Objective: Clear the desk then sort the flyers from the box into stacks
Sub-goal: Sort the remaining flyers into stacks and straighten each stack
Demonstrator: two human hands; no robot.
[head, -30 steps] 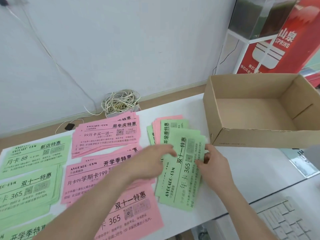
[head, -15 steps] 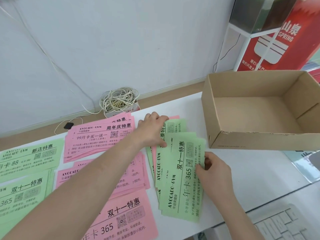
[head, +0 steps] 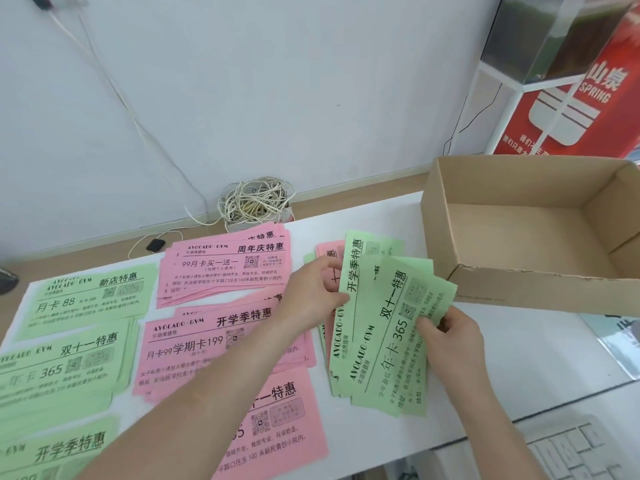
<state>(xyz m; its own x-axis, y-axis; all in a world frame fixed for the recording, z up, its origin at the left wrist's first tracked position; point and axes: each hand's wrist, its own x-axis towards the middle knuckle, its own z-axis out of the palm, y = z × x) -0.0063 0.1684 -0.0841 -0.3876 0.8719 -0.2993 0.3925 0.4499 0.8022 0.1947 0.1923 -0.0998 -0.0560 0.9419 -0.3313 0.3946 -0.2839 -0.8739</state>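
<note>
Here, reaching forward, left hand [head: 311, 296] pinching fanned flyers [head: 388, 344] — right hand [head: 450, 341] pinching too

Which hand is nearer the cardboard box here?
Right. The right hand pinches the fanned flyers just below the front corner of the cardboard box; the left hand grips them farther left.

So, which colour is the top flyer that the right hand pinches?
The top flyer is light green with black print, best seen in the head view.
</note>
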